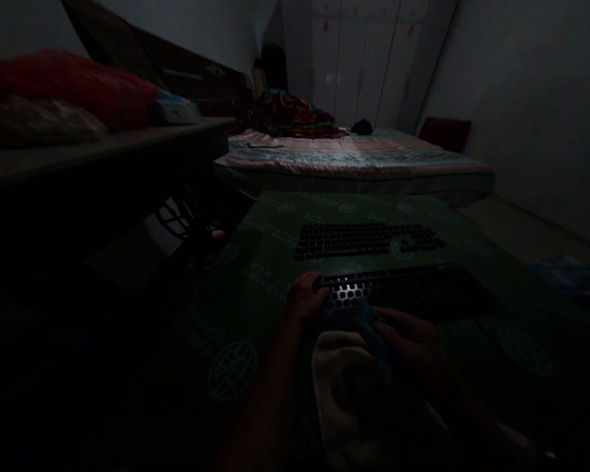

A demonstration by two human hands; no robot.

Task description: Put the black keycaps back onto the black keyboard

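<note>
The room is very dark. My left hand point(305, 298) grips the left end of a keyboard frame point(403, 292), whose bare plate shows a grid of holes. My right hand point(408, 337) is closed on a small blue object point(371, 328), perhaps a cloth or brush, pressed against that plate. A pale towel point(337, 387) lies across my lap under the frame. Farther out, rows of loose black keycaps point(364, 239) are laid out on a green mat point(255, 288) printed with globe logos.
A bed point(354, 160) with a striped sheet and a colourful bundle point(290, 115) stands beyond the mat. A dark shelf point(103, 154) at left carries a red bag. Wardrobe doors line the back wall. Blue fabric point(570, 275) lies on the floor at right.
</note>
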